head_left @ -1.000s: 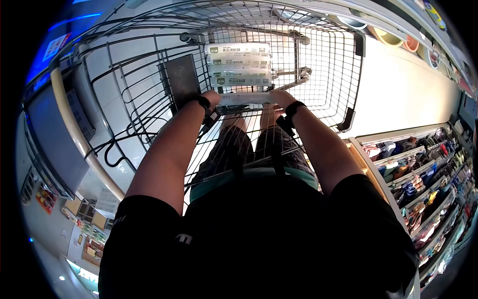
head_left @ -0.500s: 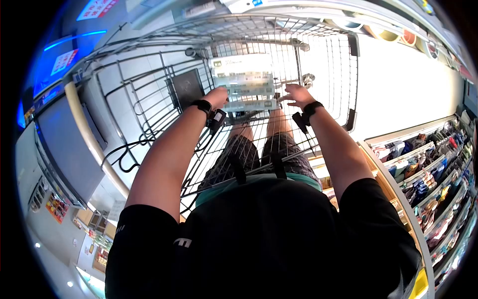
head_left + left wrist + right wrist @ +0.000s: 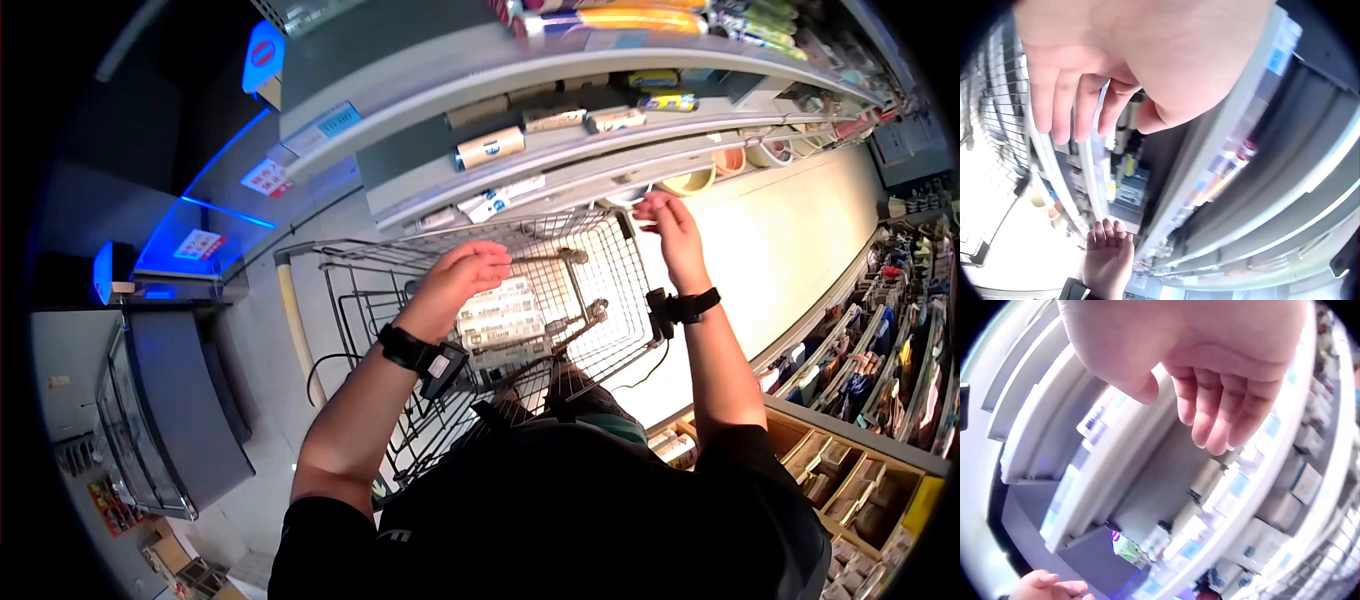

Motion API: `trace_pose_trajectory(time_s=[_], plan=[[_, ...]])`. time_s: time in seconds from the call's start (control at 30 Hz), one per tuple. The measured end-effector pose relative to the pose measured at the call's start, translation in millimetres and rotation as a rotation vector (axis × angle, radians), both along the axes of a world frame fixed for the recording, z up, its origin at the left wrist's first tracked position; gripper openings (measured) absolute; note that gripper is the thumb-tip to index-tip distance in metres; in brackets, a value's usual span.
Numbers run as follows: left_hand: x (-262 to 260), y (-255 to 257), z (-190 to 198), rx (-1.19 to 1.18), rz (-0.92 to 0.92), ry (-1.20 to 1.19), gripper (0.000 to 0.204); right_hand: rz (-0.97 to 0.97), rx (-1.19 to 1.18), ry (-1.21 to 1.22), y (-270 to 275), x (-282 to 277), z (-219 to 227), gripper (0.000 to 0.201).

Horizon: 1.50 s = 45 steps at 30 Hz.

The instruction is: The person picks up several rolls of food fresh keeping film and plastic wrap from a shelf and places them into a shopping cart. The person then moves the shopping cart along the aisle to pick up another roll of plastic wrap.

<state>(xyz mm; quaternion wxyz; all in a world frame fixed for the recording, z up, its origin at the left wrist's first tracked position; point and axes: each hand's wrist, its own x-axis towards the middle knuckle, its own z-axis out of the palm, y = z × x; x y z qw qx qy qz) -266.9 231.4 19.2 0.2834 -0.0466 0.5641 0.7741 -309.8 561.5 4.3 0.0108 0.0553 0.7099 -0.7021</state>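
My left hand is raised over the cart's near-left part, its fingers loosely extended and holding nothing. Farther right, my right hand hangs in the air by the cart's corner, also empty, with relaxed fingers. Below and between them, several white printed rolls lie side by side in the wire shopping cart. In the left wrist view the left hand has its fingers slightly bent before the shelves. The right wrist view shows the right hand with nothing between fingers and thumb.
Shelves ahead carry rolls and boxes, among them a brown roll. Colored basins stand under them. Clothing racks and wooden bins are at the right; a grey counter stands at the left.
Both hands have come up off the rolls and the cart; the right one moved farther right. The view has swung up toward the shelves, and the rolls remain in the cart.
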Motion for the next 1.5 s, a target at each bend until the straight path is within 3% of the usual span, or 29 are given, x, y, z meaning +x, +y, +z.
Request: trace_pose_trajectory(time_s=[0.2,0.33,0.4,0.53,0.6,0.67,0.77,0.83,0.97,1.07,1.1,1.23,1.5], plan=[[-29,13,142,0.165,0.041,0.392,0.038,0.058,0.076,0.495,15,-49,146,0.026],[-71,40,191,0.062,0.215,0.552,0.043,0.023,0.061,0.476,33,-114,189,0.037],[-104,52,197,-0.045,0.322,0.604,0.053,0.036,0.011,0.528,36,-150,194,0.05],[-155,83,213,-0.188,0.443,0.55,0.058,-0.046,0.153,0.48,45,-212,197,0.065],[-169,101,216,-0.295,0.506,0.434,0.053,-0.05,0.242,0.512,52,-236,190,0.064],[-189,111,208,-0.236,0.438,0.43,0.044,-0.122,0.445,0.428,53,-242,195,0.059],[-205,121,195,-0.375,0.453,0.453,0.06,-0.119,0.463,0.474,59,-263,182,0.059],[-199,132,199,-0.547,0.566,0.466,0.061,-0.039,0.407,0.417,58,-261,187,0.062],[-182,147,206,-0.62,0.611,0.447,0.059,0.024,0.44,0.378,55,-238,200,0.067],[-190,132,193,-0.487,0.641,0.456,0.06,-0.009,0.38,0.401,53,-231,197,0.066],[-183,132,198,-0.433,0.589,0.455,0.072,-0.027,0.372,0.398,53,-227,199,0.067],[-161,136,195,-0.502,0.605,0.5,0.089,-0.054,0.261,0.518,54,-204,191,0.063],[-139,133,185,-0.541,0.558,0.546,0.081,-0.047,0.171,0.593,54,-176,169,0.051]])
